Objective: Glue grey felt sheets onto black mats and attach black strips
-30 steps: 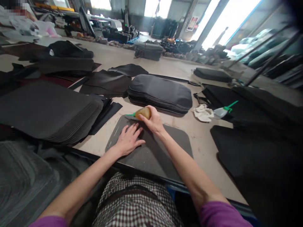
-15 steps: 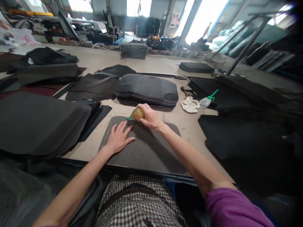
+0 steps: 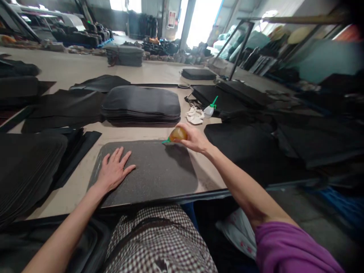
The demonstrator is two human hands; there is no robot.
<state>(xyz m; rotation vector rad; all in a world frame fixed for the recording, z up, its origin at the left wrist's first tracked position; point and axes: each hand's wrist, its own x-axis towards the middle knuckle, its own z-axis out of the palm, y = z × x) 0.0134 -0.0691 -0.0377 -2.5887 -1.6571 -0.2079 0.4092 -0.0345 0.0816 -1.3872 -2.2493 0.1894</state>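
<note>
A dark grey foam panel [image 3: 153, 178] with rounded corners lies flat at the table's near edge. My left hand [image 3: 113, 170] rests on its left part, palm down, fingers spread. My right hand [image 3: 193, 139] is closed around an amber squeeze bottle [image 3: 178, 134]. The bottle's green nozzle [image 3: 165, 141] touches the panel's far edge, right of its middle.
A stack of black panels [image 3: 142, 104] sits just beyond. Another thick stack [image 3: 25, 167] lies at the left, black sheets [image 3: 244, 148] at the right. A white rag [image 3: 195, 115] and a clear bottle with a green nozzle [image 3: 210, 109] lie behind my right hand.
My right hand has carried the amber bottle rightward along the panel's far edge, away from my left hand. The left hand stays flat on the panel. My head has turned right.
</note>
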